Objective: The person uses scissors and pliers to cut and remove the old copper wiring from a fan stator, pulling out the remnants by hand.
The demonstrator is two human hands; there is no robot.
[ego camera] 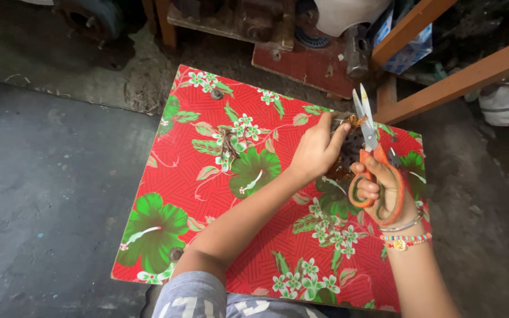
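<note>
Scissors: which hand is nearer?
Right. The right hand holds the scissors through the orange handles; the left hand is beside the blades, pinching a dark piece.

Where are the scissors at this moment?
In the head view, the scissors are in the right hand, blades pointing up, at the far right side of the red flowered board, just right of the left hand.

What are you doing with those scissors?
A person sits at a small table covered in red cloth with green flowers. The right hand holds orange-handled scissors, blades pointing up and away. The left hand pinches a small dark, brownish bundle just beside the blades. What the bundle is made of is too small to tell. A few dark scraps lie on the cloth further left.
</note>
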